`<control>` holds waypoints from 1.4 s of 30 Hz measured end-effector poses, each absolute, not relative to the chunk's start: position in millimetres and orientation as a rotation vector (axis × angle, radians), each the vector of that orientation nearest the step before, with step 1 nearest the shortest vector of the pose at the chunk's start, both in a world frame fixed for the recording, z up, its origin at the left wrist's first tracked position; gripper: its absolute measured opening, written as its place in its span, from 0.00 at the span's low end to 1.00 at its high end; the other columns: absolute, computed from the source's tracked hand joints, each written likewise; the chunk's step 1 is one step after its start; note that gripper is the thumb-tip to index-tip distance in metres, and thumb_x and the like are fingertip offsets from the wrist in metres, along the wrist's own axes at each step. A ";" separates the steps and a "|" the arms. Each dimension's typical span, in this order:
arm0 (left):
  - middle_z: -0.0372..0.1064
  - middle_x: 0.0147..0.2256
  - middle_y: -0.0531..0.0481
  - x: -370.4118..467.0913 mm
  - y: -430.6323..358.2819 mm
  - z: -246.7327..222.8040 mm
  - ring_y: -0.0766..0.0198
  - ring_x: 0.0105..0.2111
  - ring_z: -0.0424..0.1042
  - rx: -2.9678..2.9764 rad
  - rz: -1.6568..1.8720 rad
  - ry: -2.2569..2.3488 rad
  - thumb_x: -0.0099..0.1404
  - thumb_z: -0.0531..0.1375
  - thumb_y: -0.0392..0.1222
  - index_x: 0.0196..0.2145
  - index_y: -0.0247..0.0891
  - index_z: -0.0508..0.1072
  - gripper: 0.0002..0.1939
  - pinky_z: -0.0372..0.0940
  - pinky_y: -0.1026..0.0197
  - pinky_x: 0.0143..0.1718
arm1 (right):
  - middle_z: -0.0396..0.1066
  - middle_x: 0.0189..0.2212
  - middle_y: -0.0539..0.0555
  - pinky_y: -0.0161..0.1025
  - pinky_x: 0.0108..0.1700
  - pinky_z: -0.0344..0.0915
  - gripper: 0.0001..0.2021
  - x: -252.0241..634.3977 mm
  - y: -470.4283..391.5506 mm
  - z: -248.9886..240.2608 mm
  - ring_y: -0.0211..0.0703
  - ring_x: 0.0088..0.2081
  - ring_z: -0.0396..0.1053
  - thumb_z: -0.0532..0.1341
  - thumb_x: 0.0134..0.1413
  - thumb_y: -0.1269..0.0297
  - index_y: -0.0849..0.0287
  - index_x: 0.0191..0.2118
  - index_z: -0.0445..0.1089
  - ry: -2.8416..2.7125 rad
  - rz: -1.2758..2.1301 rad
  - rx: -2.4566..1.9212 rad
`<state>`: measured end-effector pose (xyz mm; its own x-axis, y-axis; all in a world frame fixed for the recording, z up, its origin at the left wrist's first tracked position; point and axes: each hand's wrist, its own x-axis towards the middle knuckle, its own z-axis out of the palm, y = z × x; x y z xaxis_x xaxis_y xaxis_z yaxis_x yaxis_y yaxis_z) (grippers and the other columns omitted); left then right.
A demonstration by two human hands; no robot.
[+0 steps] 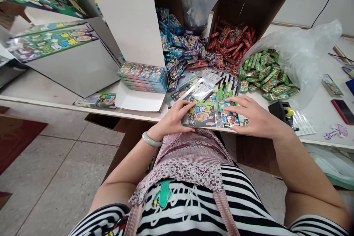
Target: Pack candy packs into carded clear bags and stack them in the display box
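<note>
At the table's front edge, my left hand (pixel 176 118) pinches the left end of a dark printed packet (pixel 203 115) with a green top strip, thumb above and fingers low. My right hand (pixel 253 117) is curved around a small blue printed candy packet (pixel 229 115), thumb at its lower edge and fingers at its upper edge. The blue packet lies beside the dark one, close to its right end; whether they are joined, I cannot tell. Just behind both hands is a spread of flat clear-and-black printed packets (pixel 204 87).
Behind lie piles of purple packets (pixel 190 49), red packets (pixel 232 42) and green packets (pixel 272 73). To the left, a white open box (pixel 141 99) holds stacked packets (pixel 142 77). A tape dispenser (pixel 282 113) and phone (pixel 343 111) lie to the right.
</note>
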<state>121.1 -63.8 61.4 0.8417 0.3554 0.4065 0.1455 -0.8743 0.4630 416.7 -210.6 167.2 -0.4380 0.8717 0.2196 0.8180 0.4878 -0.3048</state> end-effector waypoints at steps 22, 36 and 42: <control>0.58 0.58 0.36 122.8 -83.8 48.6 0.43 0.59 0.63 2.472 0.777 0.529 0.54 0.70 0.61 0.70 0.43 0.50 0.54 0.62 0.37 0.61 | 0.56 0.64 0.63 0.63 0.67 0.54 0.39 395.5 -194.7 111.2 0.65 0.66 0.54 0.70 0.50 0.40 0.52 0.63 0.61 -1.969 0.501 -1.449; 0.69 0.42 0.47 156.7 -107.8 25.7 0.63 0.39 0.70 1.855 0.780 0.628 0.71 0.58 0.47 0.65 0.43 0.60 0.27 0.70 0.59 0.40 | 0.67 0.49 0.57 0.53 0.54 0.70 0.18 375.6 -196.1 67.9 0.53 0.50 0.69 0.59 0.63 0.61 0.49 0.57 0.70 -1.572 0.683 -1.554; 0.66 0.41 0.48 173.0 -99.6 31.8 0.63 0.38 0.70 1.637 0.839 0.567 0.69 0.60 0.48 0.67 0.49 0.54 0.32 0.71 0.58 0.40 | 0.62 0.56 0.58 0.59 0.64 0.62 0.18 379.5 -175.2 85.0 0.56 0.61 0.61 0.60 0.64 0.61 0.46 0.58 0.70 -1.666 0.460 -1.569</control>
<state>173.0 -99.6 31.8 0.6274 0.7463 0.2223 -0.0713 -0.2293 0.9708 379.5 -175.2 85.0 0.0723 0.9539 0.2914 0.6692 0.1702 -0.7234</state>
